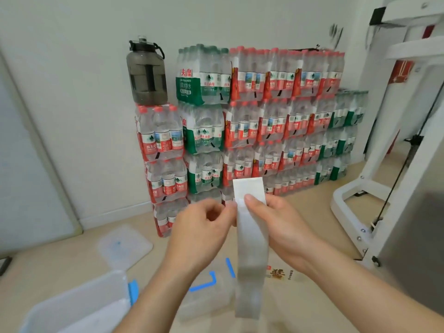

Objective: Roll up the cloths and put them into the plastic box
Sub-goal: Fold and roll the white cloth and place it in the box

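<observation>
A long, narrow white cloth (251,258) folded into a strip hangs upright in front of me. My right hand (281,227) pinches it near its top, thumb on the front. My left hand (204,227) touches the strip's left edge at the same height with its fingertips. The strip's lower end dangles free above the floor. A clear plastic box (79,306) stands open at the lower left, its inside mostly out of view. Its clear lid (125,246) lies on the floor behind it.
Stacked packs of water bottles (252,121) form a wall straight ahead, with a dark jug (146,70) on the left stack. A white metal frame (374,188) stands at the right. Blue tape marks (206,282) and more clear plastic lie on the floor below my hands.
</observation>
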Tool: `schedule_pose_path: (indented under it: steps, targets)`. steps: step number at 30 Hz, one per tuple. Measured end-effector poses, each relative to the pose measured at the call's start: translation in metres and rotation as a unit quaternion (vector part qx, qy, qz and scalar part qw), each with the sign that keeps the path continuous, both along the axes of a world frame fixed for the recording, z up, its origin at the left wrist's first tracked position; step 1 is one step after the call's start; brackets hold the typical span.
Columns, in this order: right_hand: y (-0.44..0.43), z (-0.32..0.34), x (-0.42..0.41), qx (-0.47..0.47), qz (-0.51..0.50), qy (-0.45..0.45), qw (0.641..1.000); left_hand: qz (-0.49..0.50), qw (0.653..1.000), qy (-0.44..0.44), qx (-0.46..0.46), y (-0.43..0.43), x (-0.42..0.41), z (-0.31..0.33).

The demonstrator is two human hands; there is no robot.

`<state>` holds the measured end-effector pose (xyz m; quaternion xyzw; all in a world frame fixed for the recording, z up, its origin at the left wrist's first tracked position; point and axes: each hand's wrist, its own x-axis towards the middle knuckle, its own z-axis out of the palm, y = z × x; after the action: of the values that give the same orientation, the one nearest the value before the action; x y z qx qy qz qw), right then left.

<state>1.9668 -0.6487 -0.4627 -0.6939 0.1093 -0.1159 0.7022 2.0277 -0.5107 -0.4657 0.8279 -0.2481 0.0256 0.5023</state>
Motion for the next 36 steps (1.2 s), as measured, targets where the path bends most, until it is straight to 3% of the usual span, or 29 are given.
schedule_pose_path:
  steps: [2, 4, 7, 11, 18, 23, 31, 36]
  targets:
    - [-0.002, -0.007, 0.005, -0.04, 0.033, 0.009, 0.999, -0.018, 0.988, 0.078, -0.136, 0.001, 0.009, 0.0]
    - [0.001, -0.01, 0.006, -0.06, 0.074, 0.019, 0.995, -0.04, 0.974, 0.114, -0.192, 0.0, 0.014, -0.001]
    - [0.002, -0.01, 0.008, -0.093, 0.103, 0.024, 0.99, -0.044, 0.979, 0.085, -0.182, -0.001, 0.015, -0.002]
    - [-0.012, -0.013, 0.017, -0.241, 0.037, -0.024, 0.969, -0.043, 0.991, 0.044, -0.123, -0.006, 0.018, -0.01]
    - [-0.015, -0.009, 0.013, -0.099, 0.038, -0.012, 0.994, -0.031, 0.991, 0.01, -0.128, -0.008, 0.013, -0.009]
    - [-0.011, -0.007, 0.01, -0.015, 0.033, -0.005, 0.999, -0.031, 0.975, 0.106, -0.192, -0.005, 0.009, -0.005]
    - [-0.006, -0.01, 0.01, -0.06, 0.001, -0.023, 0.998, -0.069, 0.96, 0.153, -0.223, -0.001, 0.004, -0.002]
    - [-0.005, -0.009, 0.01, -0.036, 0.012, -0.026, 0.999, -0.106, 0.937, 0.225, -0.246, 0.002, 0.007, -0.003]
